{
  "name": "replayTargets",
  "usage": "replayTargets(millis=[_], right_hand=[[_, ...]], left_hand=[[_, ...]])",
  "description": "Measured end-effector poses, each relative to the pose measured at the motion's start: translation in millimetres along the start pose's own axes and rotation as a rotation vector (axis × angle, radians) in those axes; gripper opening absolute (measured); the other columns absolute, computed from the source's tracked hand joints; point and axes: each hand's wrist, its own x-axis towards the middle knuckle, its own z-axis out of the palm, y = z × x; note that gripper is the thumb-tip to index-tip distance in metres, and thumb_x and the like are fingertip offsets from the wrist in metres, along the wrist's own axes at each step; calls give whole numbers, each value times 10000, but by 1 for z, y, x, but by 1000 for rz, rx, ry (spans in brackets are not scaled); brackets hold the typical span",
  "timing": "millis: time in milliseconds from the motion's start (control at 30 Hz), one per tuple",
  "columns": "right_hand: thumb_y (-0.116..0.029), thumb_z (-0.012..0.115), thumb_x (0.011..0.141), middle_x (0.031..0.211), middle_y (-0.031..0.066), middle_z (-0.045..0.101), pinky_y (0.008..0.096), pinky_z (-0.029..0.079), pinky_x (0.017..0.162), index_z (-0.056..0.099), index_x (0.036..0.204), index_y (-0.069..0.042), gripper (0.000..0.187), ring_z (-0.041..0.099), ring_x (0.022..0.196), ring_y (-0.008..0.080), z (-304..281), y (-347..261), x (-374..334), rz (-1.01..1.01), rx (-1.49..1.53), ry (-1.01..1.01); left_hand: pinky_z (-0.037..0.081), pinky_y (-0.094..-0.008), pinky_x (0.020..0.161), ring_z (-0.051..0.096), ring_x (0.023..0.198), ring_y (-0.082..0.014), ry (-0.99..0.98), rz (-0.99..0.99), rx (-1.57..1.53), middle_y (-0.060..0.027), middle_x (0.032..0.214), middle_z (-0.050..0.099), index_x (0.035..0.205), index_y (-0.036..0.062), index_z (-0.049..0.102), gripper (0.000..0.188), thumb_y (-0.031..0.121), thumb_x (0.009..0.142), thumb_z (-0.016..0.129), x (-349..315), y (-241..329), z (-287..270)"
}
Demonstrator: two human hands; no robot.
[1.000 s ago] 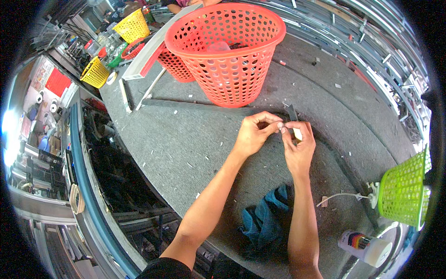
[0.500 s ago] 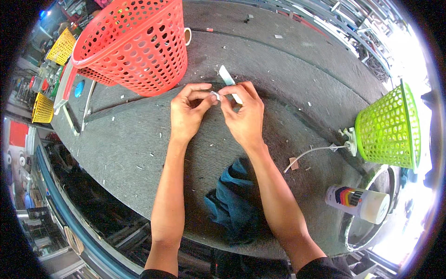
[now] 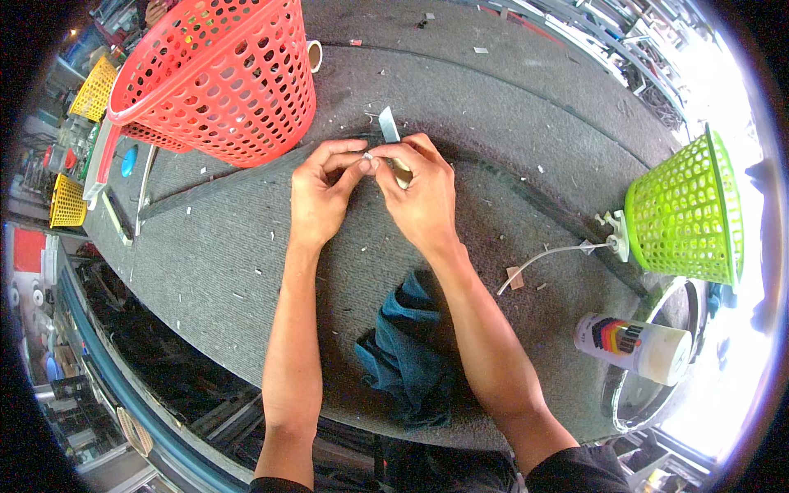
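Observation:
In the middle of the carpeted bench, my left hand (image 3: 325,185) and my right hand (image 3: 415,185) meet fingertip to fingertip. Both pinch a tiny whitish piece (image 3: 367,156), too small to name. Behind my right fingers a flat pale strip (image 3: 388,123) sticks up past the knuckles. A cream-coloured end of it shows in the gap under my index finger. Whether that strip is held in the palm or rests on the bench, I cannot tell. A crumpled dark-blue cloth (image 3: 403,349) lies between my forearms.
A large red perforated basket (image 3: 222,90) stands far left, with a tape roll (image 3: 315,56) beside it. On the right are a green basket (image 3: 682,214), a thin pale tube (image 3: 534,263) and a white spray can (image 3: 633,347) lying over a ring-shaped rim (image 3: 616,403). Small scraps dot the grey carpet (image 3: 222,255).
The whole scene has shifted slightly left in the picture. My hands stay together on the tiny piece, fingertips closer. The pale strip behind my right hand is tilted differently.

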Motion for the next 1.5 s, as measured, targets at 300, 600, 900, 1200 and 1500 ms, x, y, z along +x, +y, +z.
replayTargets(millis=[300, 600, 900, 1200, 1500], right_hand=[[-109, 722, 914, 919, 157, 634, 440, 527, 686, 689, 967, -36, 96, 656, 755, 350, 6, 10, -1, -101, 44, 48], [-122, 757, 875, 922, 159, 629, 433, 523, 690, 695, 964, -36, 139, 652, 747, 333, 4, 6, -3, -71, 55, -14], [-68, 745, 853, 912, 135, 640, 388, 532, 663, 697, 944, -32, 109, 659, 715, 292, 5, 8, 0, -32, 102, -16], [-73, 740, 870, 904, 135, 637, 392, 537, 657, 678, 931, -29, 97, 656, 715, 280, 5, 8, 0, -42, 99, -1], [53, 603, 943, 848, 140, 644, 380, 514, 644, 662, 1023, -21, 124, 661, 703, 248, 8, 3, -1, 118, 411, -71]], left_hand=[[562, -266, 826, 697, 905, -100, -10, 42, -28, -84, 987, 775, 1076, -19, 738, 151, 29, 933, 743, 1, -5, 2], [518, -263, 676, 614, 752, -95, 59, 121, 99, -52, 982, 671, 987, -35, 682, 140, 103, 1005, 672, 4, -10, -5], [496, -248, 687, 586, 737, -77, 13, 13, -67, -25, 890, 707, 1063, 11, 681, 174, 176, 1043, 628, 3, -10, -5], [485, -254, 690, 574, 736, -75, -66, 22, 31, -19, 842, 698, 1027, 16, 682, 171, 173, 1048, 616, 2, -9, -7], [496, -283, 726, 666, 838, -152, 30, -152, -665, -35, 917, 672, 1066, 49, 648, 157, 197, 1059, 595, 8, -22, -21]])
